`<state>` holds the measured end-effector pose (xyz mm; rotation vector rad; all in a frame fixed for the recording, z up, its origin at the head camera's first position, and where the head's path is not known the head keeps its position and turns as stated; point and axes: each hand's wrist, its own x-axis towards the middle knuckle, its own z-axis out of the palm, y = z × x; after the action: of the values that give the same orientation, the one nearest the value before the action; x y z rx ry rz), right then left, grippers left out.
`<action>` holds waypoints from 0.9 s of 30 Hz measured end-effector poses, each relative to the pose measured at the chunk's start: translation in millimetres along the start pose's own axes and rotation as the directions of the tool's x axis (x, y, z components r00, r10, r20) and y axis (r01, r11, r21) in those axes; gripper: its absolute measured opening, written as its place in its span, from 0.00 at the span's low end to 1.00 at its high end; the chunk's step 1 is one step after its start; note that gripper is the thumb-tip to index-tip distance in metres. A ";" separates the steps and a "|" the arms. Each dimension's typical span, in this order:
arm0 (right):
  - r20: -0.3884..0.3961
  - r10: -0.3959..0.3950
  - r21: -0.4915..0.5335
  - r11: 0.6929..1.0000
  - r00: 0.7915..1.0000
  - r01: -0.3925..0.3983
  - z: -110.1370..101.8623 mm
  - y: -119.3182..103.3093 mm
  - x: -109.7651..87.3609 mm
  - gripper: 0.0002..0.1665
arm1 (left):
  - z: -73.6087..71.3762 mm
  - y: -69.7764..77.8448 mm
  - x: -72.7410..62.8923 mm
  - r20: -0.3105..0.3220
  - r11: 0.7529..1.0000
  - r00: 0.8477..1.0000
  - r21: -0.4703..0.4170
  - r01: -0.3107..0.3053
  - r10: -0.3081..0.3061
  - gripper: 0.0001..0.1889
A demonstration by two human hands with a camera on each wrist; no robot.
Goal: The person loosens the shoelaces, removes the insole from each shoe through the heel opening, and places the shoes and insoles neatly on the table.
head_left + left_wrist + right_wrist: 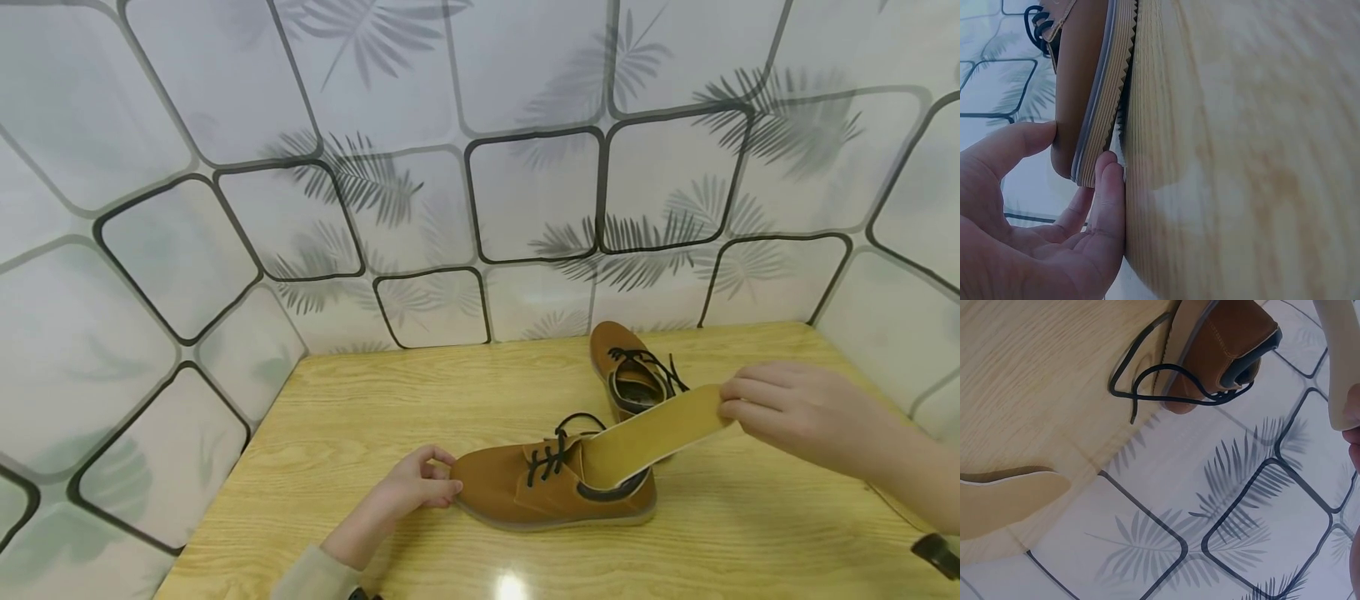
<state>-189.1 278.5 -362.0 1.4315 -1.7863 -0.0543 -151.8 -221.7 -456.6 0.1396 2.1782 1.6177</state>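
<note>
A brown lace-up shoe (495, 483) lies on the table, toe to the left and black laces on top. My left hand (420, 482) holds its toe; in the left wrist view the thumb touches the upper and the fingers (1110, 194) reach the sole's edge. With my right hand (795, 408) I pinch one end of a tan insole (660, 429), tilted, its other end inside the shoe's opening. At the right edge of the right wrist view, the insole (1338, 369) and part of the hand show.
A second brown shoe (615, 342) with loose black laces stands behind, partly hidden by the insole. Another tan insole (1010, 500) lies on the wooden table (360, 400) in the right wrist view. A patterned wall covering (540, 200) rises at the back and sides.
</note>
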 end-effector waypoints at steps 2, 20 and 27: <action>-0.028 0.000 0.006 1.000 1.000 0.000 0.6 1.5 -1.0 0.31 | -0.8 -0.6 0.6 0.008 1.000 1.000 -0.006 -0.012 0.012 0.26; -0.113 0.064 0.010 0.998 0.992 -0.063 -7.3 12.1 -8.4 0.30 | -0.7 -0.9 -0.4 0.015 0.999 0.999 -0.007 -0.031 0.031 0.27; -0.134 0.107 0.013 0.994 0.985 -0.107 -15.5 16.9 -10.5 0.31 | 0.2 -0.1 -1.2 0.010 0.999 0.999 0.003 -0.035 0.035 0.27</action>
<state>-192.8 299.9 -349.2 1.3093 -1.7499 0.1009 -150.7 -222.0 -456.4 0.1869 2.1821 1.6294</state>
